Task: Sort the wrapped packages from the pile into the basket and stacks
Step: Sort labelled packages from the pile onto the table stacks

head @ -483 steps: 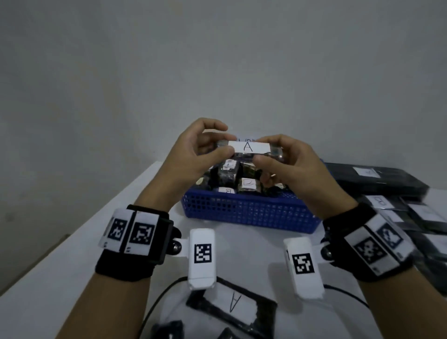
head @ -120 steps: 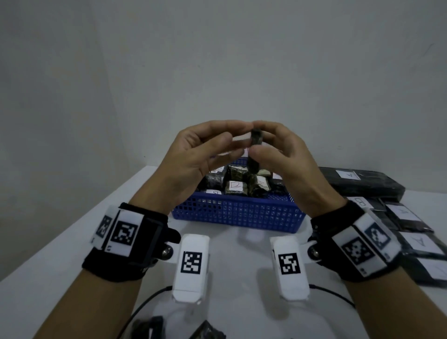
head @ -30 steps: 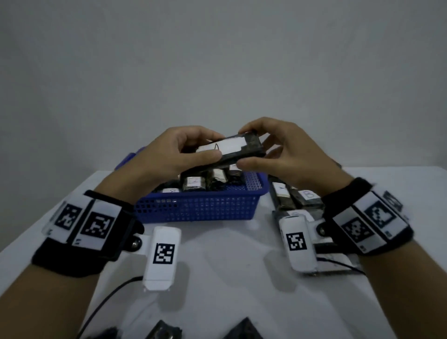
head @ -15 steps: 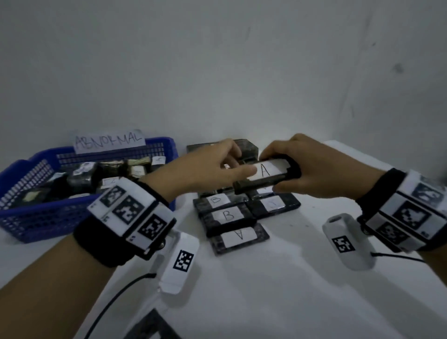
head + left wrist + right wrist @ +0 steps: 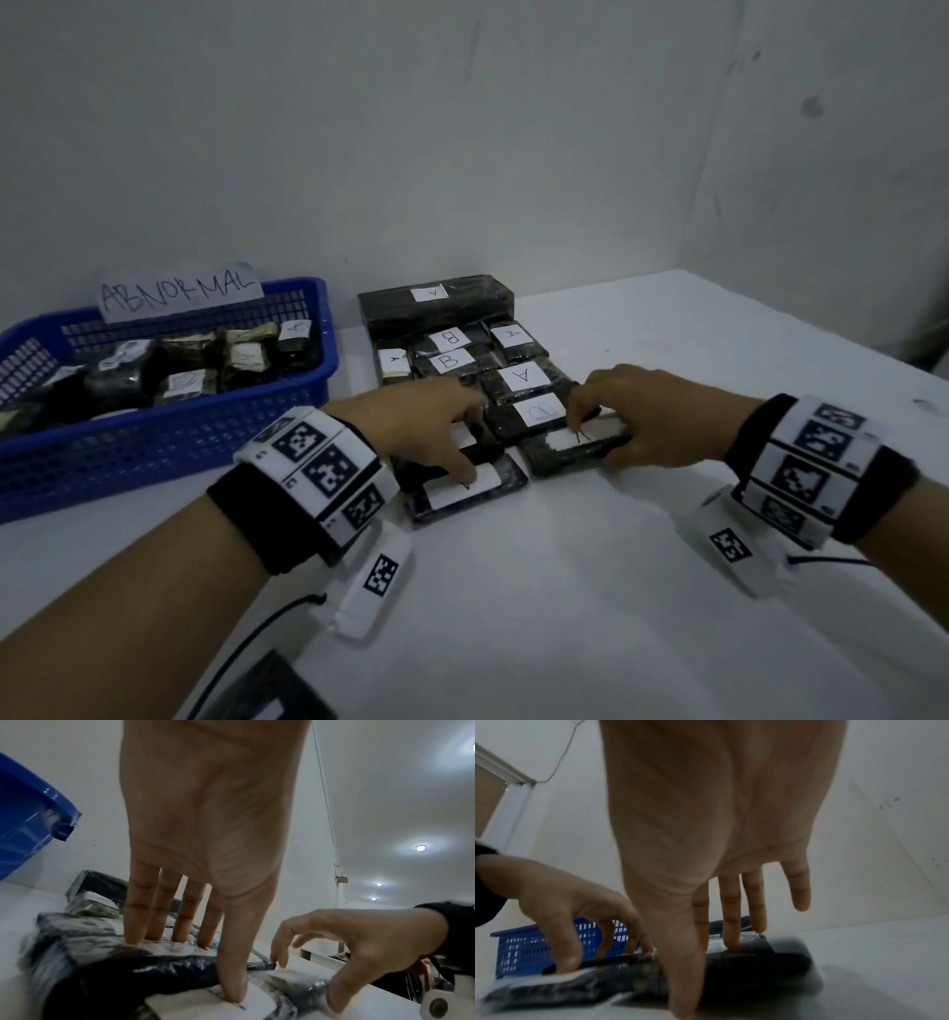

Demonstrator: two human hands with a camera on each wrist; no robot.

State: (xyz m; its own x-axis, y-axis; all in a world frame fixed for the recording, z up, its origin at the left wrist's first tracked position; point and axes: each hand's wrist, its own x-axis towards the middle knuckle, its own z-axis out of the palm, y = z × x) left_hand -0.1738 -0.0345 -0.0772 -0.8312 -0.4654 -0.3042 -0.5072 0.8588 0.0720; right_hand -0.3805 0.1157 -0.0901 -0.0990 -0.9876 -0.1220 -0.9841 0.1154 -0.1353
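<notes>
A dark wrapped package [image 5: 565, 446] with a white "A" label lies at the front right of the rows of sorted packages [image 5: 521, 377] on the white table. My right hand [image 5: 595, 437] pinches it, thumb at its near edge and fingers over its far edge; the right wrist view shows this package [image 5: 757, 963] under the hand [image 5: 706, 973]. My left hand [image 5: 470, 442] is spread with straight fingers. Its thumb presses the label of the neighbouring front package [image 5: 462, 491] and its fingers rest on the packages behind. The blue basket [image 5: 154, 447] marked "ABNORMAL" stands at the left, holding several crumpled packages.
A large black package [image 5: 436, 303] lies at the back of the rows against the wall. Another dark package [image 5: 277, 688] and a cable sit at the near left edge. Bare white table [image 5: 719, 360] stretches right of the rows, up to the corner wall.
Half a second ago both hands held the "A" package in the air over the rows. It is now down on the table, and my left hand has shifted onto the neighbouring packages.
</notes>
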